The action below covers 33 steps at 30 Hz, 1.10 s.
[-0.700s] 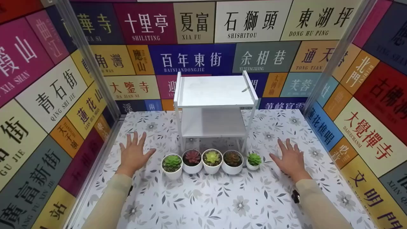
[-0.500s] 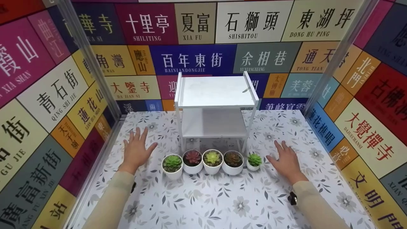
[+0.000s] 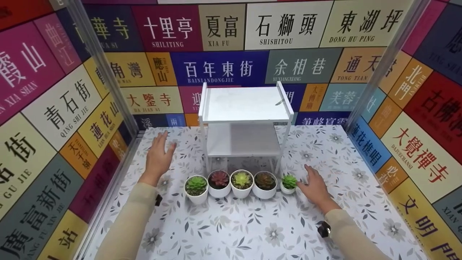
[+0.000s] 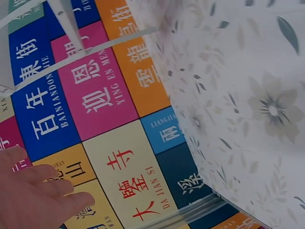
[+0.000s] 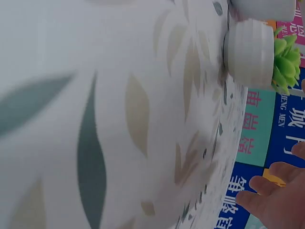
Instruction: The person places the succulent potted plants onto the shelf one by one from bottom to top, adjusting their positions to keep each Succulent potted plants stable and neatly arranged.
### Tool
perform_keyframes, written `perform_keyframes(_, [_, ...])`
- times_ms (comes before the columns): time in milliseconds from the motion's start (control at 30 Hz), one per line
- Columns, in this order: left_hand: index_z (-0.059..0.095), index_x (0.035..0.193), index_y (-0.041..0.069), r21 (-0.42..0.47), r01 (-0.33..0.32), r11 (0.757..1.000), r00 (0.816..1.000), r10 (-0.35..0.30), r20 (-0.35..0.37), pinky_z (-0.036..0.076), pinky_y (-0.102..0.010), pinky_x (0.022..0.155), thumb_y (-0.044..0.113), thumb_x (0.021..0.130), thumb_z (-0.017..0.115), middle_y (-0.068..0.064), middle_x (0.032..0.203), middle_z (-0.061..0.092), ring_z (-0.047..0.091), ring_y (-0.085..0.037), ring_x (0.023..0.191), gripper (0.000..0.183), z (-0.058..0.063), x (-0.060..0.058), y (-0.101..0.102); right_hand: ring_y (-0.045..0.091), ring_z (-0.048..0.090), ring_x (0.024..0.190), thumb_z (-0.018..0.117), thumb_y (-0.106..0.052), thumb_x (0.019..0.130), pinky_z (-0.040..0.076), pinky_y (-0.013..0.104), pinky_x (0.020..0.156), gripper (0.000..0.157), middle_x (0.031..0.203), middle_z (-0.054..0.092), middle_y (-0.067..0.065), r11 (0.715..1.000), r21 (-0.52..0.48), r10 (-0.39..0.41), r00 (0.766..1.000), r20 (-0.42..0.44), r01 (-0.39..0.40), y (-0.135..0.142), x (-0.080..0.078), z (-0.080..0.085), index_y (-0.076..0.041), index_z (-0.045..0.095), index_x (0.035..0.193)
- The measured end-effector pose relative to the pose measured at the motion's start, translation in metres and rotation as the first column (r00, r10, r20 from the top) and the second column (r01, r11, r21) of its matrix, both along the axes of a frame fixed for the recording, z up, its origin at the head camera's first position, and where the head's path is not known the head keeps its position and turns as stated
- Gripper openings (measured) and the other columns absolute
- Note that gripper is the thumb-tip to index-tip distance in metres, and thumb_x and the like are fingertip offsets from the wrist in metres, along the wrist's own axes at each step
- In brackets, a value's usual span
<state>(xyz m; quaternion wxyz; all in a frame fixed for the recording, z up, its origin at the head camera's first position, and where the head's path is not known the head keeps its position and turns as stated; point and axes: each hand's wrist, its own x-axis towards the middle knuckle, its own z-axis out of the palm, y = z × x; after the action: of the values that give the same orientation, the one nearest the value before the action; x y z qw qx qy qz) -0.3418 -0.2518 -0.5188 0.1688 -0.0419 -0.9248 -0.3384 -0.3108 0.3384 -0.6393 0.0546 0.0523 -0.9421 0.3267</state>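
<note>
Five is avoided here; several potted succulents stand in a row before a white two-tier shelf (image 3: 245, 104). From left they include a green succulent (image 3: 196, 186), a red succulent (image 3: 219, 182), a yellow-green succulent (image 3: 241, 182) and a brown succulent (image 3: 264, 183), all in white pots. At the right end sits a small bright-green succulent (image 3: 289, 183), its ribbed white pot (image 5: 250, 52) large in the right wrist view. My right hand (image 3: 316, 186) is just right of it, fingers extended, thumb close to the plant. My left hand (image 3: 158, 157) is left of the shelf, fingers extended, holding nothing.
A flower-print white cloth (image 3: 252, 231) covers the table. Colourful sign-printed walls (image 3: 218, 66) enclose it behind and at both sides, with a metal corner post (image 3: 104, 68) at the left. The shelf has a lower board (image 3: 242, 139).
My left hand has moved forward and slightly right, turning sideways. My right hand has moved left toward the small green succulent. The pots and shelf have stayed in place.
</note>
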Motion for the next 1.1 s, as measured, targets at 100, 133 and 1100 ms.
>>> perform_keyframes(100, [0.034, 0.167, 0.007, 0.023, 0.011, 1.0, 1.0, -0.011, -0.015, 0.024, -0.065, 0.131, 0.045, 0.112, 0.047, -0.026, 0.172, 0.031, 0.024, -0.049, 0.161, 0.068, 0.007, -0.003, 0.002, 0.058, 0.04, 0.146, 0.067, -0.024, 0.1, 0.037, 0.072, 0.119, 0.082, 0.165, 0.033, 0.036, 1.0, -0.022, -0.008, 1.0, 0.003, 0.008, -0.006, 0.001, -0.001, 0.002, 0.027, 0.166])
perform_keyframes(133, [0.034, 0.167, 0.007, 0.035, 0.015, 0.999, 1.0, -0.014, -0.02, 0.023, -0.065, 0.131, 0.046, 0.112, 0.047, -0.025, 0.173, 0.031, 0.024, -0.048, 0.161, 0.068, 0.009, -0.003, 0.003, 0.057, 0.043, 0.143, 0.067, -0.024, 0.099, 0.039, 0.071, 0.117, 0.083, 0.165, 0.033, 0.035, 1.0, -0.027, -0.015, 1.0, 0.009, 0.015, -0.008, 0.001, -0.001, 0.001, 0.026, 0.167])
perform_keyframes(1100, [0.033, 0.168, 0.012, 0.093, 0.057, 0.994, 0.995, -0.049, -0.091, 0.025, -0.058, 0.133, 0.054, 0.111, 0.045, -0.017, 0.172, 0.036, 0.033, -0.041, 0.16, 0.072, 0.105, -0.033, 0.035, 0.057, 0.044, 0.145, 0.076, -0.016, 0.083, 0.038, 0.07, 0.12, 0.101, 0.162, 0.039, 0.035, 0.996, -0.075, -0.048, 0.999, -0.025, 0.046, -0.029, 0.004, -0.009, -0.001, 0.024, 0.168])
